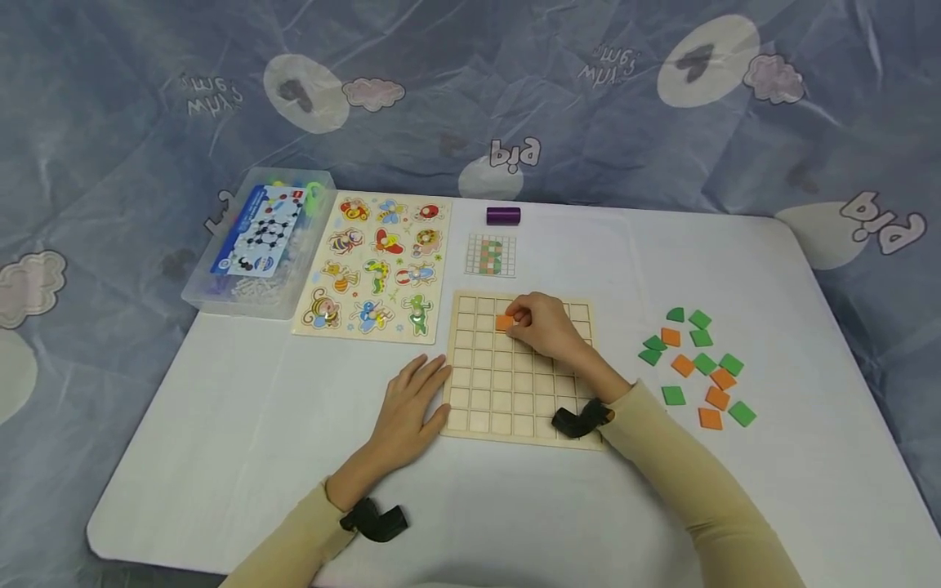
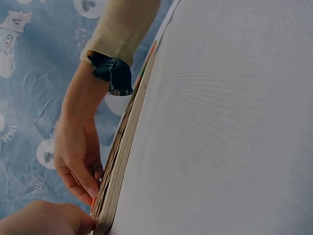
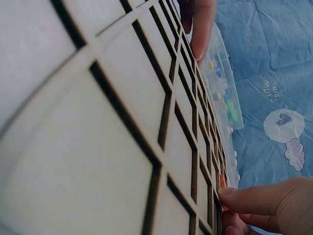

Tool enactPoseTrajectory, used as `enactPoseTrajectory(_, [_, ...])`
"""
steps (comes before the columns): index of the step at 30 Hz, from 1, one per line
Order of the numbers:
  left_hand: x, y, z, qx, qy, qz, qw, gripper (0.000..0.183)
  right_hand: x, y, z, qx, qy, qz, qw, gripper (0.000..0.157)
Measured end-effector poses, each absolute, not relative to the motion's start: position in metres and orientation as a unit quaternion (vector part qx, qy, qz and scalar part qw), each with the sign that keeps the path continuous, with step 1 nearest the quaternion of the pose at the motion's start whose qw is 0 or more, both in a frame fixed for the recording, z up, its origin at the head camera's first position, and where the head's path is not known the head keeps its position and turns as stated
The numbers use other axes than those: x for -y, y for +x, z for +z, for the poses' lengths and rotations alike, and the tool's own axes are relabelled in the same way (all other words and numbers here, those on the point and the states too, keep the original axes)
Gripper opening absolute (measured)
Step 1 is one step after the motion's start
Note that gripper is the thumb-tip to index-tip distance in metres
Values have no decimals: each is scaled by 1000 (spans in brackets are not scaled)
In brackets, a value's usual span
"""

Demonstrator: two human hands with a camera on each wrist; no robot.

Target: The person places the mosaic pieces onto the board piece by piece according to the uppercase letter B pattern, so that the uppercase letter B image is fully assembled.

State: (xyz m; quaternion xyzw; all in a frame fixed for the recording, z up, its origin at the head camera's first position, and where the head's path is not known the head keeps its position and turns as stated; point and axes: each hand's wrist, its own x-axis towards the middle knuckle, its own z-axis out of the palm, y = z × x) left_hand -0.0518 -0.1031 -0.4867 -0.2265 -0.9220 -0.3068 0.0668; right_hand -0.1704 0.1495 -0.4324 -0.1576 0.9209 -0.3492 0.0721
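A wooden grid board (image 1: 481, 400) of square cells lies on the table before me. My right hand (image 1: 547, 327) is over its upper part and pinches an orange square tile (image 1: 504, 322) between thumb and fingers, close over a cell in the second row from the top. In the right wrist view, the tile's orange edge (image 3: 223, 181) shows beside the thumb, low against the grid. My left hand (image 1: 408, 412) lies flat with straight fingers, fingertips and thumb right at the board's left edge. Part of the board is hidden under the right hand and forearm.
Loose green tiles (image 1: 742, 414) and orange tiles (image 1: 710, 419) are scattered to the right. Beyond the board lie a small coloured pattern card (image 1: 491, 256) and a purple cylinder (image 1: 503, 216). An insect puzzle board (image 1: 371, 278) and a clear plastic box (image 1: 257, 245) stand back left.
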Motion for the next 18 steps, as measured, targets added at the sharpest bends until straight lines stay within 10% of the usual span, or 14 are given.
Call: enactPoseTrajectory(18, [103, -53, -489, 919, -231, -309, 78, 51, -173, -163, -403, -873, -187, -445, 75, 43])
